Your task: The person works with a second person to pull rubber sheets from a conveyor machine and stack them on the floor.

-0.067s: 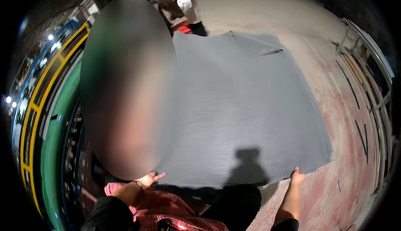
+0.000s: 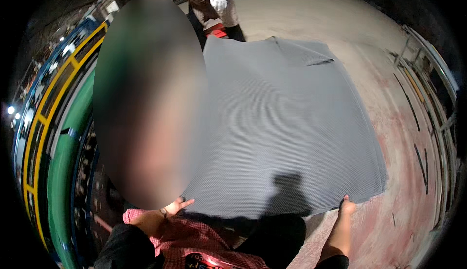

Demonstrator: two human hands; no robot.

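Note:
A large grey ribbed sheet (image 2: 287,118) spreads out in front of me, its far right corner creased and folded over. My left hand (image 2: 176,206) is at the near left corner of the sheet, thumb and finger showing at its edge; a blurred oval hides part of this corner. At the near right, my right hand (image 2: 347,207) pinches the sheet's edge with the thumb on top and the other fingers hidden beneath. My shadow falls across the near part of the sheet.
Beyond the sheet stands a co-worker with a white-gloved hand (image 2: 219,0). Along the left run a yellow rail (image 2: 44,118) and a long green roller (image 2: 63,172). Metal frames (image 2: 445,118) and dark strips (image 2: 419,159) lie to the right on the stained floor (image 2: 379,230). A large blur covers the left middle.
The far edge of the sheet and the co-worker appear slightly farther right in the view. Both my hands stay at the near edge, almost unmoved.

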